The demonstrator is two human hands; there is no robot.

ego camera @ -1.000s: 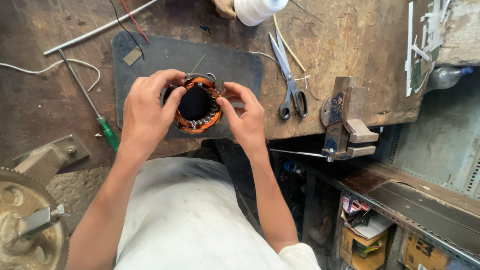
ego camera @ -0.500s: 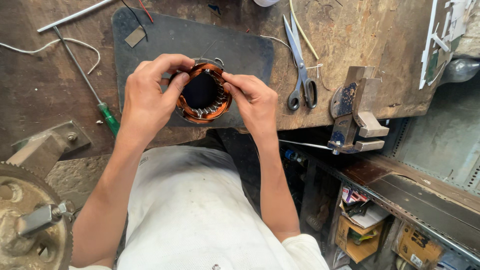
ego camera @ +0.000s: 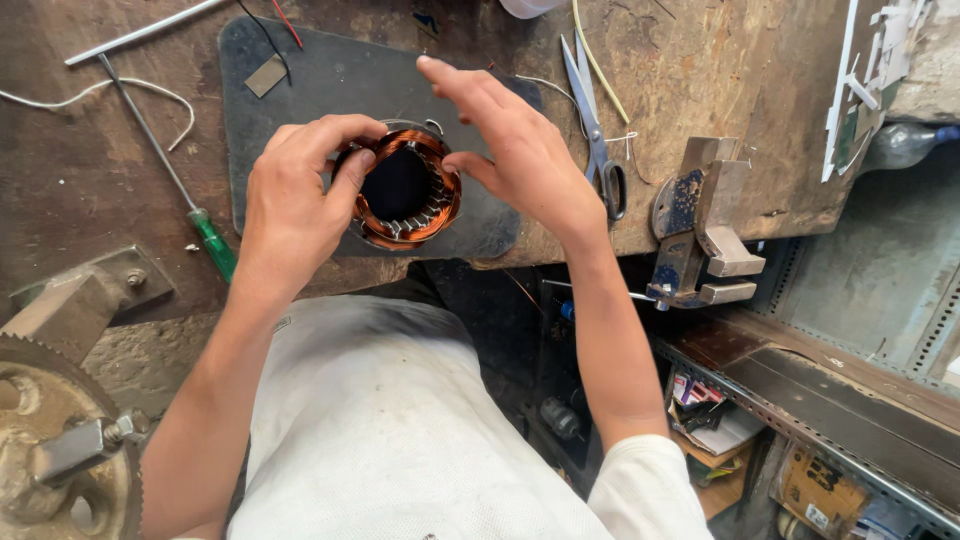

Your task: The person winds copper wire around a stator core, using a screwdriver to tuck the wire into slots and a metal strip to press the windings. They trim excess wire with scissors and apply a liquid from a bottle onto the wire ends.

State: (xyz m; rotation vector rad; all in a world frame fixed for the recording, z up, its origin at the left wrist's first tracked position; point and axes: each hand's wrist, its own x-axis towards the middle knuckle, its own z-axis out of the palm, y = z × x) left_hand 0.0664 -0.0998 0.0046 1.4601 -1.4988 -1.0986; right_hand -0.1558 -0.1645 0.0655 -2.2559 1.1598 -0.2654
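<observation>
Figure: Below the workbench's (ego camera: 700, 80) right end, I see small colourful cartons (ego camera: 700, 395) on a shelf and a brown box (ego camera: 815, 490) with a pale label at lower right. My left hand (ego camera: 295, 205) is closed around a stator (ego camera: 405, 190), a ring of glossy copper winding around slotted steel, held above the near edge of a dark rubber mat (ego camera: 330, 80). My right hand (ego camera: 515, 150) is spread wide, thumb just beside the stator's rim. Steel scissors (ego camera: 597, 120) lie right of the mat; a green-handled screwdriver (ego camera: 170, 170) lies left.
</observation>
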